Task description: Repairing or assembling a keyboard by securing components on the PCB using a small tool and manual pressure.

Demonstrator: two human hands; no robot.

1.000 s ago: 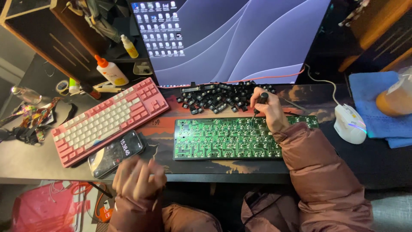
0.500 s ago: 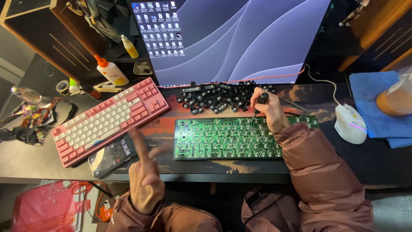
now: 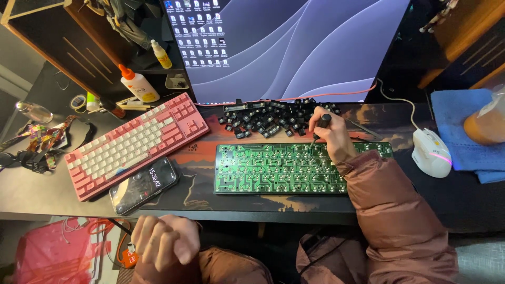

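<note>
Nearest me, left hand (image 3: 164,243) hangs below the desk edge, over the lap, fingers curled loosely together, holding nothing that I can see. Just beyond it on the desk lies a dark phone (image 3: 143,184), screen lit.

Right hand (image 3: 330,135) rests on the far edge of the green circuit board (image 3: 281,169), fingers wrapped around a black-handled tool (image 3: 321,125), tip down at the board. Board lies flat under and to the left of that hand, well apart from the left hand, long side parallel to the desk edge. Bare green board, pale traces, rows of small solder points, no keys on it.

Just past the right hand, a heap of black key switches (image 3: 268,117), loose. Right of the hand, a white mouse (image 3: 431,152), then a blue cloth (image 3: 463,131).

Left of the board, a pink keyboard (image 3: 134,142) with white keys sits at a slant. Beyond it, a white glue bottle (image 3: 135,84) with an orange cap.

Surface: dark desk (image 3: 31,192) with a printed mat (image 3: 197,173) under the board. Farthest, a big monitor (image 3: 294,47), lit purple-blue. Room dim.
</note>
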